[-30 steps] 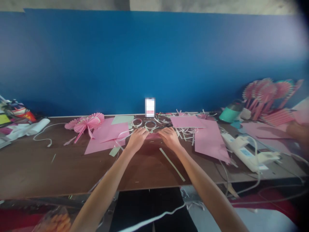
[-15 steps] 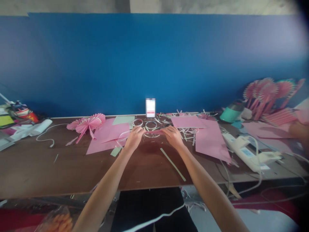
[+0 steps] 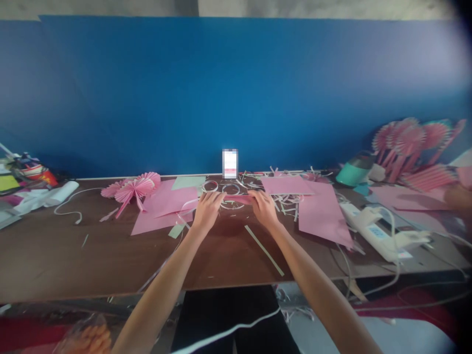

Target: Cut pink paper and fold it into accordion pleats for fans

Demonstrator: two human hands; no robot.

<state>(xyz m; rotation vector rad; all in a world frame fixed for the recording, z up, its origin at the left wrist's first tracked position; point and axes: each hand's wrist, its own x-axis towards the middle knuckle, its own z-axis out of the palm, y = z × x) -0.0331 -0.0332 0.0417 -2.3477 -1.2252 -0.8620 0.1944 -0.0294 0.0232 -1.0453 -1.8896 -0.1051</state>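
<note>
Between my two hands a narrow folded strip of pink paper (image 3: 239, 198) is held level above the table, just in front of the tape rolls. My left hand (image 3: 211, 205) is closed on its left end, fingers over the top. Its right end is in my right hand (image 3: 264, 205), gripped the same way. Behind my left hand lies one tape roll (image 3: 210, 186); a second tape roll (image 3: 230, 189) is behind the paper. On the table nearer to me, a pale green strip (image 3: 263, 250) lies slanting.
Pink sheets (image 3: 173, 199) and a pleated pink paper fan (image 3: 135, 189) lie to the left. More pink sheets (image 3: 322, 211), paper scraps (image 3: 289, 206) and a power strip (image 3: 376, 236) are on the right. A phone (image 3: 230, 164) leans against the blue partition (image 3: 228, 88). Another person's hand (image 3: 457, 199) shows far right.
Both hands have shifted slightly, with the fingers now laid further over the pink paper's top edge. More of the paper's folded face shows between them.
</note>
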